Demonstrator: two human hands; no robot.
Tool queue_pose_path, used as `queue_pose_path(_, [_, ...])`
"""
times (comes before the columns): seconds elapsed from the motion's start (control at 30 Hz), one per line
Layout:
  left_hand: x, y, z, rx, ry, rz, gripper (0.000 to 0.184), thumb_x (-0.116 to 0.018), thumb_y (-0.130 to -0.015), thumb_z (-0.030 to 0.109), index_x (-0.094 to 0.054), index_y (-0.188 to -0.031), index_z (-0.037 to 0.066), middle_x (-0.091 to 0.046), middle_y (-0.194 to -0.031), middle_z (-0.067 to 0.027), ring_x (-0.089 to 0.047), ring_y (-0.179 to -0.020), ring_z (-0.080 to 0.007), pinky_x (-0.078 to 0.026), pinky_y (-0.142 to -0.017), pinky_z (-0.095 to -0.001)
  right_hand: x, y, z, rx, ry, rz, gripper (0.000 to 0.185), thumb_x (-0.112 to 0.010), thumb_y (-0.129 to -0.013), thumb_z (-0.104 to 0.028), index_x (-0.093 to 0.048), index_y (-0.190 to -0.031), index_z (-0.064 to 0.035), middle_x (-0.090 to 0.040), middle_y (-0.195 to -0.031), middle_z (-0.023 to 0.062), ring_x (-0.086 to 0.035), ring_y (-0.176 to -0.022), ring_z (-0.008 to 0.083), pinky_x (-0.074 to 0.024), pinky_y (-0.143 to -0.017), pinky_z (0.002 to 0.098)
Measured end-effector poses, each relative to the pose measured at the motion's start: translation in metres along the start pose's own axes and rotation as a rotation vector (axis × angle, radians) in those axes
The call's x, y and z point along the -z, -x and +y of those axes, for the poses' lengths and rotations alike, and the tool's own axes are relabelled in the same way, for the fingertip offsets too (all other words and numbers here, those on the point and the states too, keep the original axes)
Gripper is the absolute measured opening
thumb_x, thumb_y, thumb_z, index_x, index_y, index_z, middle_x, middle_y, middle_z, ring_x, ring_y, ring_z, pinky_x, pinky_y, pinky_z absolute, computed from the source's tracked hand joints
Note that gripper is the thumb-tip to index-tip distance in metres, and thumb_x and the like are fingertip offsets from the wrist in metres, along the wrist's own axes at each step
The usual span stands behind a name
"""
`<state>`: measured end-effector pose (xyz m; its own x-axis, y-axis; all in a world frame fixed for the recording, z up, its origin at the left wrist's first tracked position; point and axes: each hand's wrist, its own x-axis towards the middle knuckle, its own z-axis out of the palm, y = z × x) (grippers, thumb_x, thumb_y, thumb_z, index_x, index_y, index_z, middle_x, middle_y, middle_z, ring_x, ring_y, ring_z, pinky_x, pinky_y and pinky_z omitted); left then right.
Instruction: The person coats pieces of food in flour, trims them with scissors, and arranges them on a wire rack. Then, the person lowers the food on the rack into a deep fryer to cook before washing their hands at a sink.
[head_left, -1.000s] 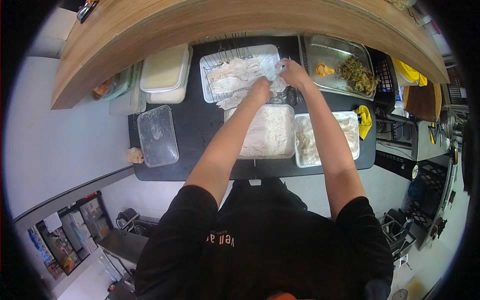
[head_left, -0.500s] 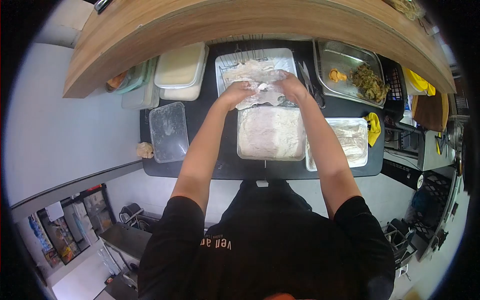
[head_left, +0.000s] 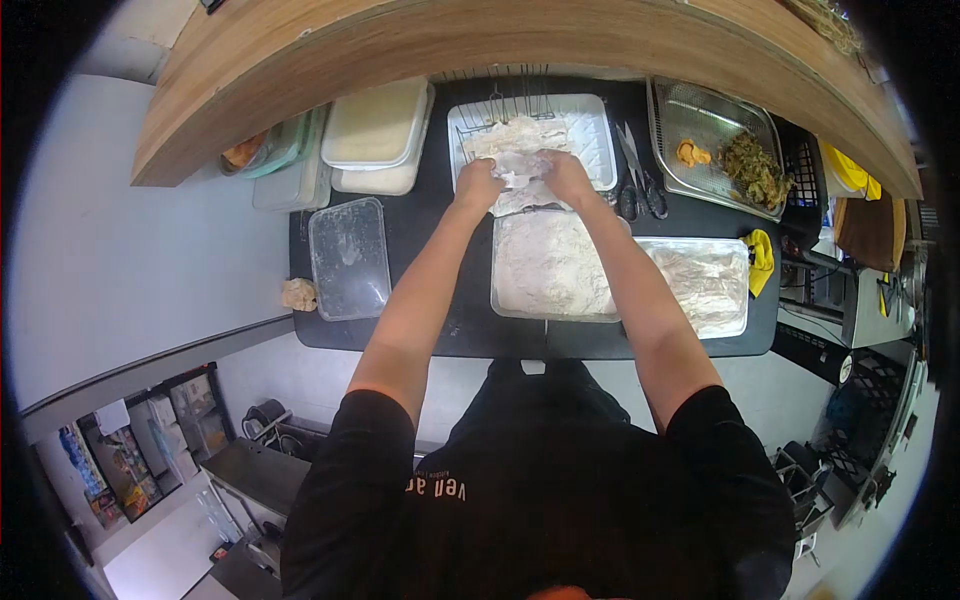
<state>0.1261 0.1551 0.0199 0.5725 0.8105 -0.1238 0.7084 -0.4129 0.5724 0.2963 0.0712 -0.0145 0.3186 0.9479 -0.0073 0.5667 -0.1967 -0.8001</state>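
Observation:
My left hand (head_left: pixel 479 185) and my right hand (head_left: pixel 568 177) are closed on opposite ends of a pale, flour-coated flat piece (head_left: pixel 521 172); its exact kind is unclear. It hangs over the near part of a white tray (head_left: pixel 603 150), beside the far edge of a container of flour (head_left: pixel 550 268). More floured flat pieces (head_left: pixel 515 134) lie in the white tray, partly under a wire rack (head_left: pixel 497 108). Both hands have flour on the fingers, and some fingertips are hidden behind the piece.
Scissors (head_left: pixel 640 180) lie right of the white tray. Beyond them is a metal basket tray (head_left: pixel 655 130) with greenish-brown food. A second tray (head_left: pixel 742 325) and yellow cloth (head_left: pixel 760 262) sit nearer right. Left are a clear lid (head_left: pixel 349 260) and stacked containers (head_left: pixel 375 130). A wooden shelf (head_left: pixel 520 35) overhangs.
The view has shifted, moving the table contents slightly right in the picture. Relative to the white tray, both hands and the floured piece have moved a little left. The grip remains.

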Motion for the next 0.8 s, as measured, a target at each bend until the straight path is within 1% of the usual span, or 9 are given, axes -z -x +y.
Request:
queue_pose_path(0.07, [-0.006, -0.001, -0.003, -0.001, -0.083, -0.043, 0.030, -0.068, -0.069, 0.016, -0.063, -0.093, -0.001, -0.064, -0.090, -0.0238, -0.062, -0.090, -0.0370, -0.049, -0.080, -0.0397, 0.004, 0.005, -0.005, 0.007, 0.063, -0.007, 0.041, -0.051, -0.068, 0.005, -0.062, -0.107, -0.0002, -0.061, -0.106, 0.0230, -0.059, -0.100, 0.0357, -0.0454, -0.089, 0.0355])
queue_pose_path(0.13, [-0.014, -0.001, -0.005, -0.102, -0.204, 0.048, 0.016, -0.055, -0.077, 0.005, -0.062, -0.089, -0.004, -0.061, -0.091, -0.0245, -0.061, -0.089, -0.0397, -0.050, -0.076, -0.0442, 0.012, 0.007, 0.000, 0.016, 0.130, -0.012, 0.041, -0.051, -0.068, 0.007, -0.062, -0.106, -0.0013, -0.060, -0.104, 0.0242, -0.058, -0.099, 0.0368, -0.0463, -0.087, 0.0362])
queue_pose_path(0.23, [-0.007, 0.008, 0.010, -0.061, -0.318, 0.033, 0.015, -0.047, -0.080, 0.001, -0.061, -0.085, -0.002, -0.059, -0.095, -0.0242, -0.062, -0.085, -0.0397, -0.051, -0.074, -0.0441, 0.048, 0.020, 0.015, 0.035, 0.144, 0.180, 0.037, -0.050, -0.069, 0.004, -0.064, -0.103, -0.0026, -0.061, -0.101, 0.0245, -0.058, -0.096, 0.0380, -0.0470, -0.085, 0.0378])
queue_pose_path(0.3, [-0.006, 0.014, 0.022, -0.102, -0.327, 0.043, 0.015, -0.048, -0.080, 0.002, -0.062, -0.085, -0.001, -0.058, -0.096, -0.0228, -0.062, -0.084, -0.0386, -0.051, -0.074, -0.0441, 0.077, 0.033, 0.018, -0.190, 0.537, -0.112, 0.029, -0.055, -0.071, -0.005, -0.066, -0.098, -0.0025, -0.063, -0.096, 0.0237, -0.060, -0.092, 0.0376, -0.0482, -0.083, 0.0389])
queue_pose_path(0.37, [-0.014, 0.018, 0.031, -0.142, -0.341, 0.053, 0.015, -0.048, -0.080, 0.003, -0.062, -0.085, -0.001, -0.058, -0.097, -0.0214, -0.062, -0.084, -0.0375, -0.052, -0.074, -0.0441, 0.071, 0.049, 0.052, -0.244, 0.497, -0.129, 0.024, -0.057, -0.073, -0.012, -0.066, -0.094, -0.0027, -0.063, -0.097, 0.0226, -0.061, -0.092, 0.0369, -0.0484, -0.083, 0.0405])
queue_pose_path(0.43, [-0.031, 0.022, 0.042, -0.455, -0.188, -0.021, 0.017, -0.049, -0.079, 0.005, -0.063, -0.088, 0.002, -0.058, -0.095, -0.0174, -0.060, -0.090, -0.0349, -0.051, -0.076, -0.0436, 0.068, 0.058, 0.058, -0.291, 0.453, -0.144, 0.022, -0.059, -0.075, -0.018, -0.067, -0.089, -0.0030, -0.063, -0.098, 0.0215, -0.061, -0.092, 0.0361, -0.0487, -0.084, 0.0420])
queue_pose_path(0.57, [-0.058, 0.030, 0.062, -0.557, -0.125, -0.098, 0.018, -0.051, -0.079, 0.008, -0.065, -0.090, 0.006, -0.057, -0.095, -0.0149, -0.057, -0.098, -0.0324, -0.049, -0.080, -0.0428, 0.061, 0.065, 0.032, -0.408, 0.432, -0.218, 0.025, -0.058, -0.076, -0.019, -0.067, -0.097, -0.0099, -0.064, -0.098, 0.0180, -0.062, -0.093, 0.0331, -0.0483, -0.085, 0.0413])
queue_pose_path(0.63, [-0.062, 0.032, 0.066, -0.621, -0.197, -0.108, 0.024, -0.061, -0.072, 0.004, -0.064, -0.097, 0.006, -0.055, -0.095, -0.0119, -0.056, -0.096, -0.0302, -0.048, -0.081, -0.0395, 0.049, 0.065, 0.041, -0.268, 0.395, -0.167, 0.028, -0.057, -0.076, -0.020, -0.066, -0.102, -0.0127, -0.064, -0.103, 0.0168, -0.061, -0.096, 0.0317, -0.0479, -0.086, 0.0404])
queue_pose_path(0.8, [-0.063, 0.027, 0.069, -0.589, -0.215, -0.182, 0.028, -0.060, -0.072, 0.002, -0.062, -0.099, 0.006, -0.054, -0.098, -0.0123, -0.055, -0.099, -0.0301, -0.047, -0.082, -0.0401, 0.039, 0.052, 0.061, -0.339, 0.381, -0.258, 0.031, -0.059, -0.075, -0.025, -0.067, -0.104, -0.0164, -0.063, -0.107, 0.0143, -0.060, -0.101, 0.0303, -0.0481, -0.086, 0.0399])
